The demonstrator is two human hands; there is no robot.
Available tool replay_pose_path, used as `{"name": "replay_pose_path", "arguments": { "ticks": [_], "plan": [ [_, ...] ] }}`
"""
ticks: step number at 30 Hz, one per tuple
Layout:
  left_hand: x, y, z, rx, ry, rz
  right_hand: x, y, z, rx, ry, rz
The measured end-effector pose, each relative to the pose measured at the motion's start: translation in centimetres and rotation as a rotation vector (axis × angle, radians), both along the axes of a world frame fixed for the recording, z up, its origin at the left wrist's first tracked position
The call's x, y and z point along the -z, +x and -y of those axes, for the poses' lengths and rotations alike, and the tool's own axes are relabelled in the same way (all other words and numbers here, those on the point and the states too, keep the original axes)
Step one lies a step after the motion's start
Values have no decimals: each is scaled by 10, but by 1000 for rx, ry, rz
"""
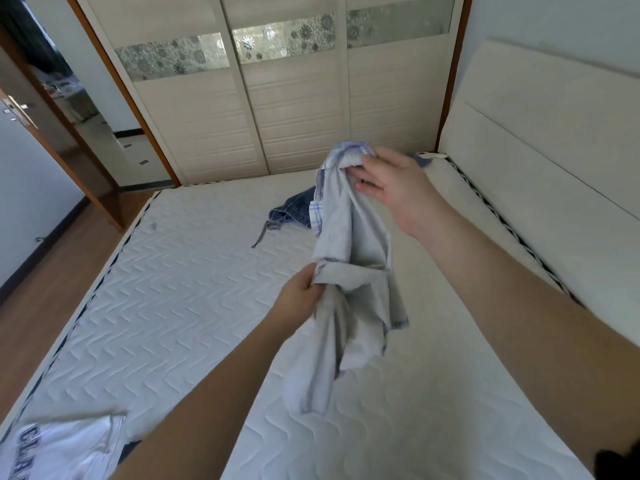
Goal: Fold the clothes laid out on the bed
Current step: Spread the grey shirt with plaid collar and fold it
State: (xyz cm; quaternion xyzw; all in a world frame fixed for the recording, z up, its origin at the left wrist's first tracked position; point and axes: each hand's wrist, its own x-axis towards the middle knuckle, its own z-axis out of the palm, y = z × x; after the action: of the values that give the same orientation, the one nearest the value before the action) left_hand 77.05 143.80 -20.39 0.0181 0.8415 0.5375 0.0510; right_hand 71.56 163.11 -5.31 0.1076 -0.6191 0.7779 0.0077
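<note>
Near corner: a white T-shirt [65, 445] with dark block lettering lies on the bed at lower left, partly cut off by the frame edge.
Surface: bare quilted mattress [166, 306], white, stitched in wavy chevron rows, with dark-patterned piping along its edges.
Left hand [301, 296]: fingers curled, pinching a fold midway down the pale grey shirt [349, 271].
Pale grey shirt: lifted, hanging crumpled between the two hands; blue-checked lining shows at its top, and its lower end hangs down to the mattress.
Right hand [391, 188]: raised higher and farther out, fingers and thumb closed round the bunched top of the shirt.
Mid bed: blue denim shorts [298, 211] with a loose drawstring lie heaped behind the shirt.
Right side: cream padded headboard [540, 161].
Far wall: cream sliding wardrobe [294, 98], three doors, each crossed by a floral glass band.
Left side: wooden floor [52, 271] and a brown-framed doorway [86, 109].
</note>
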Motion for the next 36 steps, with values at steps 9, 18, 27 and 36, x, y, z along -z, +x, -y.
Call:
{"name": "replay_pose_path", "arguments": {
  "ticks": [9,18,27,36],
  "plan": [
    [-66,-37,-31,-243,381,14,120,16,-6,-59,416,224],
    [-63,-58,-50,-458,556,111,213,104,-4,-110,625,327],
    [-42,-59,-41,-336,751,178,188,57,-15,-18,120,432],
    [44,6,-20,440,-38,-132,160,15,-14,8,109,513]
  ]
}}
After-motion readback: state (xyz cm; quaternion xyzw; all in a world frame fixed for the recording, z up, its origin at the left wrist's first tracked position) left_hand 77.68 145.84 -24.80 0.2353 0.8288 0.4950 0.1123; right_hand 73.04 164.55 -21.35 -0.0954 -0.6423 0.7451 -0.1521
